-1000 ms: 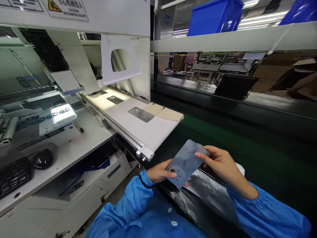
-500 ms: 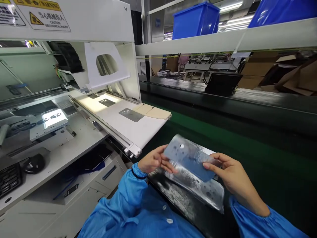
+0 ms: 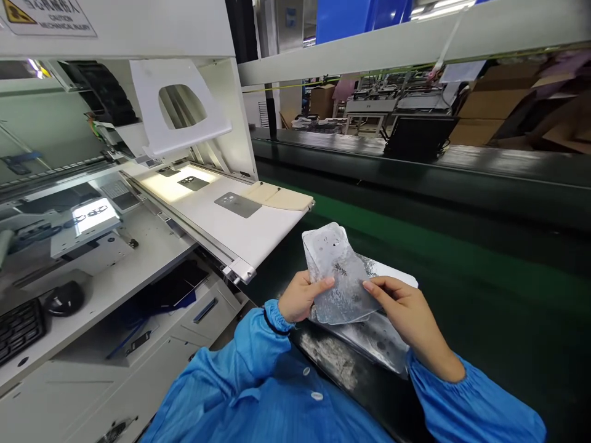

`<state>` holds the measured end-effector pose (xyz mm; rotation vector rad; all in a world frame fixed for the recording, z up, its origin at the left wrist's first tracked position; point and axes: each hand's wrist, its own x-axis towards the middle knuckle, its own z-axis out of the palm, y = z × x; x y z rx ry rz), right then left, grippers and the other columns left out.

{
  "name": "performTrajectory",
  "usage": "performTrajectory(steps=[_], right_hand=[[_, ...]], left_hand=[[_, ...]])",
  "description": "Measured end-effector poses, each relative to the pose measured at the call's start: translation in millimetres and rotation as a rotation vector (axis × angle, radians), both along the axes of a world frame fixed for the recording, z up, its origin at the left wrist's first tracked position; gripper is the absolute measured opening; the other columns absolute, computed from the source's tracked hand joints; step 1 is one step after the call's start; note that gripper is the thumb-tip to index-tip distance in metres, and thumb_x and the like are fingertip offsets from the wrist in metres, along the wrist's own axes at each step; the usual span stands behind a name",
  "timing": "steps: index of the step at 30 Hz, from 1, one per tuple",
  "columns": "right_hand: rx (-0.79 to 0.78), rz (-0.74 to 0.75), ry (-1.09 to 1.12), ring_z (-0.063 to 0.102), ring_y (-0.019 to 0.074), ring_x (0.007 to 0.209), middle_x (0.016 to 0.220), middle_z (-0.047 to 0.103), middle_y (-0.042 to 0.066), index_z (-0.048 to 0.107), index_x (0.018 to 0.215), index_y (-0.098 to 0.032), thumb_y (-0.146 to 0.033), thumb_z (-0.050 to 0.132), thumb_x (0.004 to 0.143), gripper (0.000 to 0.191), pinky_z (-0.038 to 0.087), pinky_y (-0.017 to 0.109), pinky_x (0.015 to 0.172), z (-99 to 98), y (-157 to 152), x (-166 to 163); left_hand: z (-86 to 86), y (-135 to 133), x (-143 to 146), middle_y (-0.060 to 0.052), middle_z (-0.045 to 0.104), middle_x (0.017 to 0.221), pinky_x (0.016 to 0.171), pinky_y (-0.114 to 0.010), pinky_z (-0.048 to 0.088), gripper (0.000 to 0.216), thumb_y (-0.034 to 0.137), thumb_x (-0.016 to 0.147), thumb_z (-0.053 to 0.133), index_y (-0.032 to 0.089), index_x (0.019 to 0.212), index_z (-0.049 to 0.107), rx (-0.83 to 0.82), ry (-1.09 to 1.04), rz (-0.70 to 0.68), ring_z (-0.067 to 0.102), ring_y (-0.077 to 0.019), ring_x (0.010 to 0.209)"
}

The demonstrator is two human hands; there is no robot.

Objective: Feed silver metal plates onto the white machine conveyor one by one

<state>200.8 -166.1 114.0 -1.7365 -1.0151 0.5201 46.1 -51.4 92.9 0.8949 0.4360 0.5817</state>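
Note:
My left hand (image 3: 303, 296) grips the left edge of thin, translucent grey phone back sheets (image 3: 339, 271), thumb on top. Two of them seem to overlap at slightly different angles, with camera holes near the far end. At their right edge, my right hand (image 3: 402, 309) pinches between thumb and fingers. Beneath lies a pile of similar shiny sheets in clear film (image 3: 383, 340), partly covered by the held ones and my right hand. A dark phone back sheet (image 3: 237, 204) rests on the white conveyor belt (image 3: 249, 237) ahead to the left.
A white machine (image 3: 184, 31) with a warning label stands over the lit belt. To the left are a mouse (image 3: 64, 299) and a keyboard (image 3: 21, 332) on a grey bench. A dark green conveyor (image 3: 484, 264) runs along the right. Overhead crosses a white rail (image 3: 369, 52).
My left hand has closed on the sheets, its thumb now on top. The sheets have turned more upright and look lighter, and a second edge shows. The view has shifted slightly.

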Motion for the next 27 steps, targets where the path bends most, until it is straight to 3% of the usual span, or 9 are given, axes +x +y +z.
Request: performTrajectory(steps=[4,7,12,15,19,22,25,27], right_hand=[[0.050,-0.159,0.035,0.045,0.0138,0.052,0.055,0.053,-0.002,0.063,0.071,-0.021,-0.067,0.059,0.073,0.046,0.037,0.027,0.048,-4.3,0.4,9.0],[0.123,-0.229,0.118,0.047,0.0141,0.055,0.059,0.054,-0.002,0.059,0.070,-0.022,-0.068,0.061,0.071,0.046,0.040,0.027,0.050,-1.9,0.0,15.5],[0.124,-0.108,0.288,0.051,0.0138,0.053,0.058,0.058,-0.002,0.057,0.069,-0.024,-0.066,0.071,0.064,0.045,0.045,0.027,0.050,-0.3,2.1,4.5],[0.073,-0.027,0.384,0.059,0.0170,0.056,0.058,0.063,-0.001,0.061,0.079,-0.023,-0.062,0.077,0.059,0.047,0.051,0.031,0.053,-4.8,6.1,-5.4],[0.152,-0.177,0.436,0.066,0.0213,0.069,0.071,0.070,0.003,0.065,0.086,-0.021,-0.057,0.084,0.049,0.054,0.056,0.034,0.063,-3.2,6.4,3.6],[0.253,-0.319,0.426,0.068,0.0222,0.078,0.082,0.073,0.004,0.067,0.088,-0.023,-0.054,0.083,0.051,0.051,0.057,0.034,0.067,1.6,3.1,18.3],[0.238,-0.308,0.387,0.069,0.0239,0.082,0.088,0.073,0.006,0.068,0.092,-0.023,-0.055,0.081,0.056,0.050,0.058,0.036,0.071,-2.8,4.1,19.4],[0.174,-0.223,0.329,0.069,0.0254,0.082,0.087,0.074,0.007,0.068,0.094,-0.022,-0.059,0.077,0.059,0.053,0.058,0.039,0.073,-11.4,7.8,10.7]], left_hand=[[0.2,3.2,-3.2,-0.010,0.074,0.077,0.077,-0.038,0.051,0.048,0.041,0.052,0.087,0.008,0.085,0.073,-0.050,0.021,0.026,0.069,-0.0243,0.074],[3.2,6.1,-6.6,-0.009,0.074,0.074,0.073,-0.036,0.051,0.046,0.037,0.049,0.088,0.010,0.082,0.073,-0.070,0.008,0.046,0.069,-0.0238,0.071],[6.1,6.0,-6.3,-0.006,0.074,0.077,0.079,-0.037,0.050,0.041,0.034,0.053,0.087,0.011,0.084,0.073,0.001,-0.028,0.093,0.068,-0.0209,0.073],[3.8,4.7,-3.7,-0.006,0.074,0.076,0.078,-0.036,0.050,0.043,0.037,0.054,0.087,0.011,0.085,0.073,0.048,-0.028,0.099,0.067,-0.0194,0.073],[1.2,5.6,-2.3,-0.006,0.074,0.077,0.075,-0.035,0.051,0.048,0.047,0.058,0.083,0.011,0.088,0.073,0.035,-0.025,0.140,0.066,-0.0189,0.071],[0.2,6.8,-2.0,-0.006,0.074,0.083,0.078,-0.036,0.050,0.050,0.050,0.061,0.081,0.013,0.093,0.072,0.039,-0.041,0.192,0.067,-0.0201,0.077],[-2.0,5.3,0.2,-0.006,0.073,0.083,0.078,-0.034,0.050,0.052,0.054,0.064,0.077,0.013,0.095,0.071,0.081,-0.029,0.182,0.066,-0.0192,0.078],[-4.4,2.1,3.2,-0.005,0.071,0.078,0.072,-0.032,0.050,0.054,0.056,0.063,0.077,0.012,0.094,0.070,0.101,0.002,0.140,0.064,-0.0168,0.071]])
